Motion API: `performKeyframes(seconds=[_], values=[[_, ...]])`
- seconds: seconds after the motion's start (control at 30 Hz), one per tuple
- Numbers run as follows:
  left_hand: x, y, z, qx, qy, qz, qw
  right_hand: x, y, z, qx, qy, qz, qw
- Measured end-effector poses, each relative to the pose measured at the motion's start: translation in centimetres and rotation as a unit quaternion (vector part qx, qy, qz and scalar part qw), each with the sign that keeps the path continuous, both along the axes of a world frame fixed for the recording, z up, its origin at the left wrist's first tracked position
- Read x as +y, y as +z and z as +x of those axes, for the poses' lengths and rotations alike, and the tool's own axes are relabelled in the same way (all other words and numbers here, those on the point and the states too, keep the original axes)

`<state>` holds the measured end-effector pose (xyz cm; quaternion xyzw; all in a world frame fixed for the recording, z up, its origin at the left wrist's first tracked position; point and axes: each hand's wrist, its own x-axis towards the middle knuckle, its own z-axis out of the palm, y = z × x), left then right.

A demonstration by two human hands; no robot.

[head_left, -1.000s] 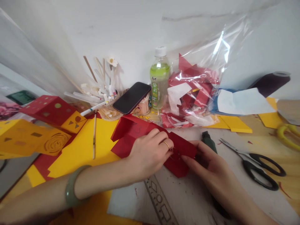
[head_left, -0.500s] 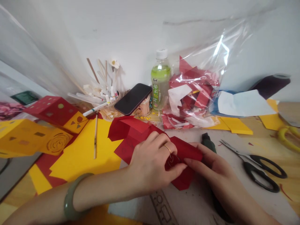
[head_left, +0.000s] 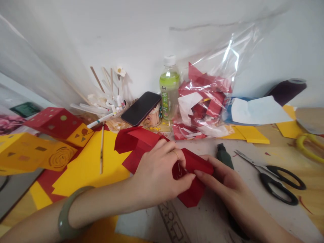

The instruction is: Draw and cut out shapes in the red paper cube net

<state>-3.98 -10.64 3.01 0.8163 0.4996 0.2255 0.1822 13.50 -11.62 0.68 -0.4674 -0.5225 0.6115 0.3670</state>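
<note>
A folded piece of red card (head_left: 194, 160) lies between my hands above the grey work surface. My left hand (head_left: 162, 168), with a ring and a green bangle, is closed over its middle, thumb toward the right. The fingertips are partly hidden by the card and the hand itself. At the card's right end my right hand (head_left: 220, 179) pinches the edge between thumb and fingers. More red panels (head_left: 138, 140) of the card spread out behind my left hand. A dark green tube-shaped thing (head_left: 224, 156) is just beyond my right hand.
Black-handled scissors (head_left: 273, 179) lie to the right. Yellow sheets (head_left: 93, 158) with a thin stick (head_left: 101, 148) and cut-out paper boxes (head_left: 60, 125) are at left. Behind stand a phone (head_left: 141, 108), a drink bottle (head_left: 169, 89) and a clear bag of red scraps (head_left: 205, 104).
The view has shifted slightly, so most things sit a little further left. Both hands keep their hold on the red card, with barely any change in their grip.
</note>
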Motion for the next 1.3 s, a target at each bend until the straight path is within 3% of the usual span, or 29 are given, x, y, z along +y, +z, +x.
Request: performKeyframes(seconds=[0.13, 0.33, 0.43, 0.6, 0.7, 0.83, 1.03, 1.3], values=[[-0.8, 0.0, 0.3, 0.015, 0.003, 0.021, 1.0, -0.1, -0.4, 0.2, 0.04, -0.003, -0.04, 0.998], [-2.6, 0.4, 0.0, -0.065, -0.021, 0.082, 0.994, -0.5, -0.6, 0.4, 0.126, 0.011, -0.131, 0.983], [-3.2, 0.6, -0.3, -0.091, -0.025, 0.079, 0.992, -0.7, -0.5, 0.5, 0.133, 0.018, -0.138, 0.981], [-3.1, 1.4, -0.7, -0.083, -0.06, 0.063, 0.993, -0.7, 0.0, 0.4, 0.122, 0.075, -0.058, 0.988], [-2.4, 1.9, -1.0, -0.054, -0.096, 0.082, 0.991, -0.7, 0.5, 0.3, 0.08, 0.075, 0.003, 0.994], [-1.5, 2.5, -1.4, 0.022, -0.152, 0.166, 0.974, -0.8, 1.2, 0.3, 0.027, 0.057, 0.062, 0.996], [-1.1, 3.0, -1.2, 0.13, -0.196, 0.328, 0.915, -1.3, 1.2, 0.9, -0.006, 0.044, 0.133, 0.99], [-1.2, 2.9, -0.4, 0.17, -0.193, 0.408, 0.876, -1.7, 0.8, 1.2, -0.05, 0.024, 0.185, 0.981]])
